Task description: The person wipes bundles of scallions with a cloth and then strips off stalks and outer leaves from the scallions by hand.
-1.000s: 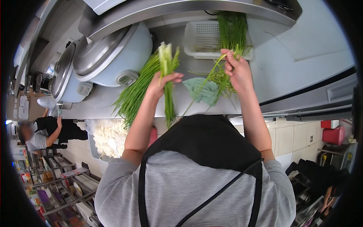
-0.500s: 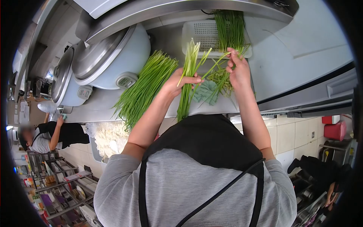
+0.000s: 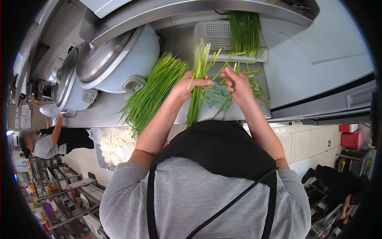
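My left hand (image 3: 188,85) is closed around a small bunch of long green chives (image 3: 194,106), pale stem ends pointing away from me. Close by on the right, my right hand (image 3: 238,85) pinches a few chive stalks (image 3: 227,104) between thumb and fingers, their leaves hanging toward me. A large pile of chives (image 3: 157,89) lies on the steel counter to the left of my left hand. Under and between my hands is a crumpled green cloth (image 3: 217,96). Loose chive scraps (image 3: 258,87) lie beyond and right of my right hand.
A white perforated basket (image 3: 211,39) at the back holds more chives (image 3: 244,34). Two large rice cookers (image 3: 137,51) stand at left under a steel shelf (image 3: 175,11). A tub of whitish food (image 3: 115,145) is below the counter. A co-worker (image 3: 51,139) stands far left.
My right hand has come left and toward me, nearer the left hand, and now holds the stalks upright. My left hand stays almost still. The co-worker's arm has risen.
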Motion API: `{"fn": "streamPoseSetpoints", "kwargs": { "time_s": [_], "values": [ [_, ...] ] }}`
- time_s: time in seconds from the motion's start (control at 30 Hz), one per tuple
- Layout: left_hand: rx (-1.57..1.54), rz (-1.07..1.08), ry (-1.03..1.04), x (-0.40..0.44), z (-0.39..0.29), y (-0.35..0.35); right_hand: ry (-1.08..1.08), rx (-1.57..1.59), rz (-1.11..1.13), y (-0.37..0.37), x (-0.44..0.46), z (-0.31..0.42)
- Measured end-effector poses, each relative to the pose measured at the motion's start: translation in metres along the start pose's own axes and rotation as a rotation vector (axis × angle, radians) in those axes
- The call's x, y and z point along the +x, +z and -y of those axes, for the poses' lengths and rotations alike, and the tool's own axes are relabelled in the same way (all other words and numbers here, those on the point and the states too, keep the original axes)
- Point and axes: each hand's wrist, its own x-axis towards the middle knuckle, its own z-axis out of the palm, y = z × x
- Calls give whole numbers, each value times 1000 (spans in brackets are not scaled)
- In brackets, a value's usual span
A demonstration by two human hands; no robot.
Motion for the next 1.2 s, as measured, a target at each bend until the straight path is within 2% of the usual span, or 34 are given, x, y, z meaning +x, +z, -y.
{"fn": "streamPoseSetpoints", "kwargs": {
  "time_s": [0.17, 0.23, 0.27, 0.33, 0.47, 0.53, 0.67, 0.73, 0.9, 1.07, 1.2],
  "values": [
    [44, 44, -49, 2, 7, -5, -82, 176, -110, -6, 8, 14],
    [62, 138, -46, 3, 12, -6, -114, 300, -154, -11, 14, 20],
    [62, 137, -47, 3, 13, -5, -114, 300, -154, -11, 16, 20],
    [32, 60, -81, 2, 9, -2, -190, 270, -292, -7, 17, 24],
    [69, 33, -95, 6, 9, -6, -265, 203, -206, -1, 12, 17],
    [102, 102, -23, 9, 12, -6, -163, -70, -67, 6, 7, 9],
    [148, 148, -18, 7, 6, 2, -158, -74, -18, 10, 10, -2],
    [-84, 2, -51, 2, 1, 6, -153, -66, -25, 11, 7, 5],
    [-72, -21, -46, 4, 0, -6, -103, -42, -1, 12, 4, 14],
    [-97, -59, -94, 6, 5, -10, -219, 149, -18, 4, 8, 18],
    [-83, -85, -90, 8, 9, -22, -212, 237, 20, -6, 4, 45]
  ]
}}
